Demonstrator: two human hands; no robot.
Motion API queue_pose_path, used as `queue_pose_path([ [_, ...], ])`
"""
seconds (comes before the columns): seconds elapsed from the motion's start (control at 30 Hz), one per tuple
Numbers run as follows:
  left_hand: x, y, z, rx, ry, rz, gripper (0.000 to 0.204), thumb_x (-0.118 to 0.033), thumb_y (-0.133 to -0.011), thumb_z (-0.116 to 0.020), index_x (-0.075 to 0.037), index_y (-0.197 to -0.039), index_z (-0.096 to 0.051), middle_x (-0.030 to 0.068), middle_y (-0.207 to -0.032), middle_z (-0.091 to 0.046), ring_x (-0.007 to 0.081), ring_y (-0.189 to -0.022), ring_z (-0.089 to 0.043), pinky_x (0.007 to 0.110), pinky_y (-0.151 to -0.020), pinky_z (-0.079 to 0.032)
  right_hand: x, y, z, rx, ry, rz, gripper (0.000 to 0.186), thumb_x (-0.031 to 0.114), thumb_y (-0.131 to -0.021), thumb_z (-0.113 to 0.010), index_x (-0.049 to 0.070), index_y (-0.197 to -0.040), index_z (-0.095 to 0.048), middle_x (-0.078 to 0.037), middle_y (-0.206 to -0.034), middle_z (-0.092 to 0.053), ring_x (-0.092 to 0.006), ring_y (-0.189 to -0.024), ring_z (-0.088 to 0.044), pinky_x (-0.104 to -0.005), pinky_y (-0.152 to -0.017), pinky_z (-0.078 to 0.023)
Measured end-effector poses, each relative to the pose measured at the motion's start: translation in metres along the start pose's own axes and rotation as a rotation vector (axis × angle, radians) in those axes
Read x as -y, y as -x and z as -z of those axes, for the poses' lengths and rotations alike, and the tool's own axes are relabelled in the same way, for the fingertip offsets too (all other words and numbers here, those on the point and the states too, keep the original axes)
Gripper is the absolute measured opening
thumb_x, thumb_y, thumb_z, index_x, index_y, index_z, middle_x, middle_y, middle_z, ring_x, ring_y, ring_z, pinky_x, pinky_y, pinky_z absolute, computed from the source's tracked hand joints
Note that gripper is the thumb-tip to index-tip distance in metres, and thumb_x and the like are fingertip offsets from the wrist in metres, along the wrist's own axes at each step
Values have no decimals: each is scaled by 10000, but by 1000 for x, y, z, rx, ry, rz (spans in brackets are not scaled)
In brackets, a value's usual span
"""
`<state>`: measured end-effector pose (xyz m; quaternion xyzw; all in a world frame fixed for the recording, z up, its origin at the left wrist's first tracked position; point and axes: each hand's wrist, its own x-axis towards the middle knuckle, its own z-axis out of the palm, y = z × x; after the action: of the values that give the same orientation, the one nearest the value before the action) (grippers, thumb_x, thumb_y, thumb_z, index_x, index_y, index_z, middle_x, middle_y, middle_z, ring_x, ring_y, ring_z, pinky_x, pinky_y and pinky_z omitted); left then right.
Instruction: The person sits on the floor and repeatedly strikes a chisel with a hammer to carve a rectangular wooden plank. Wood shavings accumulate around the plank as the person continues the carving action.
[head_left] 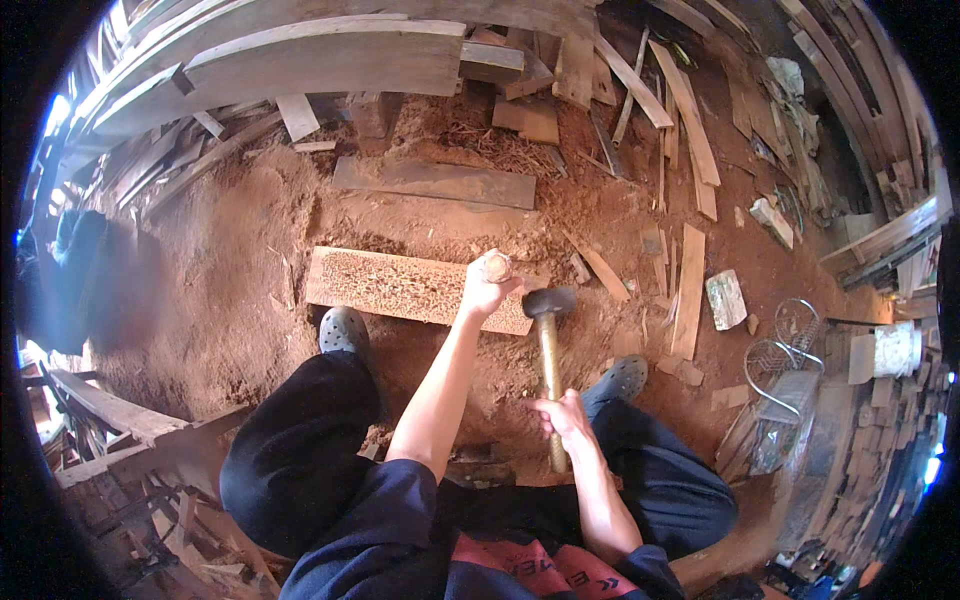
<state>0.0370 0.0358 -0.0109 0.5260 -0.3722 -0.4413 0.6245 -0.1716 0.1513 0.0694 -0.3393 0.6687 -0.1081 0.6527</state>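
My left hand [486, 289] grips an upright tool by its pale, round wooden end [497, 266], over a pale plank [370, 279] whose top is densely pitted and textured. The tool's lower part is hidden by the hand and its view from above. My right hand [560, 415] holds the wooden handle of a hammer [550, 306], whose dark metal head is just right of my left hand, over the plank's right end. The plank lies crosswise on reddish dirt in front of my feet, in clogs.
Stacked boards [320, 65] line the far side; loose slats [687, 290] and a pale block [725, 300] lie to the right, near a metal rack [785, 380] and a white bucket [897, 350]. A blurred blue shape [80, 280] at left is unclear. Timber [130, 405] lies lower left.
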Motion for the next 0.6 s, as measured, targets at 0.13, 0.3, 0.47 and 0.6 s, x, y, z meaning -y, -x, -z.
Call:
queue_pose_path([
  [0.13,5,4,-7,120,-148,-100,189,-53,-633,-685,-44,-783,-571,29,-715,-571,94,-644,-502,245,-620,-428,59,56,1,-110,-79,292,216,43,-702,-720,51,-704,-504,2,-522,-494,-80,-376,-460,-226,-331,-367],
  [0.3,-6,6,-14,185,-227,-34,187,-136,-644,-700,-34,-732,-570,43,-644,-546,125,-612,-508,278,-590,-426,121,113,12,-421,-133,820,239,-46,-708,-688,74,-702,-481,14,-567,-488,-66,-392,-464,-221,-344,-367],
  [0.47,-2,-1,-28,172,-200,-24,149,-124,-647,-685,-39,-682,-568,39,-623,-542,140,-602,-527,282,-587,-434,87,49,14,-703,151,1044,192,-60,-704,-608,54,-731,-456,-39,-622,-481,-133,-497,-478,-270,-465,-414],
  [0.6,2,-3,-22,261,-114,-106,152,-183,-688,-655,-42,-728,-615,70,-733,-638,151,-686,-607,305,-639,-477,57,18,11,-569,934,358,247,162,-673,-649,-48,-795,-610,-273,-767,-616,-395,-754,-625,-450,-679,-489],
])
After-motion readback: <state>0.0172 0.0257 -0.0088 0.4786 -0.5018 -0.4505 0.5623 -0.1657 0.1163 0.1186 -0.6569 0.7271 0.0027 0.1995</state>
